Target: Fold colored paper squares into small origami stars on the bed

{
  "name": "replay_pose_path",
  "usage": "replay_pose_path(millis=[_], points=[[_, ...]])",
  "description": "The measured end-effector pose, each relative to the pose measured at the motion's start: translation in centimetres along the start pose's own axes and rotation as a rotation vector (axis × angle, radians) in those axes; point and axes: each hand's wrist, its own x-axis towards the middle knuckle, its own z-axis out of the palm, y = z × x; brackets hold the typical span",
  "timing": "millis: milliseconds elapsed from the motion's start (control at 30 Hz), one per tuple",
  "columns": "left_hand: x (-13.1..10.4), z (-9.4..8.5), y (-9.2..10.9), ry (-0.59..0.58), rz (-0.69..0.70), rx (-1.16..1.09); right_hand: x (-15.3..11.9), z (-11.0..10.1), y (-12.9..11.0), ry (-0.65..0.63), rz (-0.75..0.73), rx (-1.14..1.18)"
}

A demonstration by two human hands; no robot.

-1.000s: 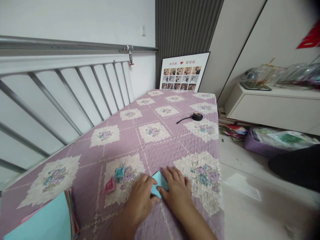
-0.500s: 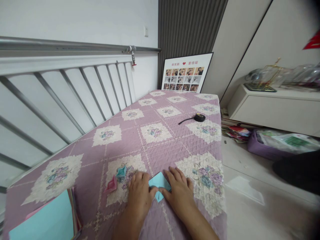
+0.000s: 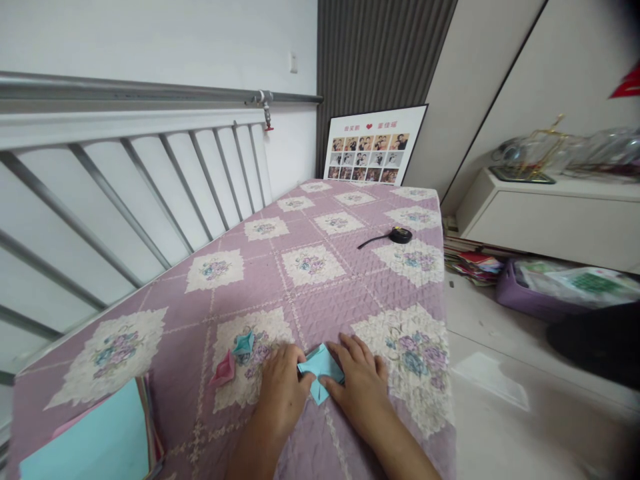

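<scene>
A partly folded light-blue paper (image 3: 320,371) lies on the purple quilted bedcover (image 3: 320,293), near its front edge. My left hand (image 3: 281,392) presses on the paper's left side with thumb and fingers. Pinning the paper's right side is my right hand (image 3: 361,385), fingers spread over it. Both hands hide much of the paper. Left of my hands lie two finished folded pieces, one teal (image 3: 243,343) and one pink (image 3: 223,369).
A stack of coloured paper sheets (image 3: 95,440), light blue on top, sits at the lower left. A black tape measure (image 3: 397,235) lies farther back. A metal bed rail (image 3: 125,193) runs along the left. A framed photo collage (image 3: 370,147) leans at the far end. Floor clutter and a white cabinet (image 3: 545,213) are on the right.
My hands shifted slightly on the blue paper and its fold changed shape, the near tip now pointing toward me. The camera moved a little.
</scene>
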Motion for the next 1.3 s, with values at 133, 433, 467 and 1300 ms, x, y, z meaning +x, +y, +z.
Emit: replay_pose_path(millis=[133, 433, 467, 1300], points=[[0.0, 0.4, -0.2, -0.047, 0.013, -0.236, 0.0, 0.1, 0.1, -0.003, -0.003, 0.006], [0.3, 1.4, -0.4, -0.054, -0.126, -0.932, 0.2, -0.3, 0.5, 0.065, -0.051, 0.307], [0.4, 1.3, -0.3, -0.052, -0.144, -0.988, 0.2, -0.5, 0.4, 0.041, -0.057, 0.386], [0.1, 1.8, 0.9, -0.188, -0.337, -1.12, 0.2, 0.4, -0.4, 0.115, -0.044, 1.14]])
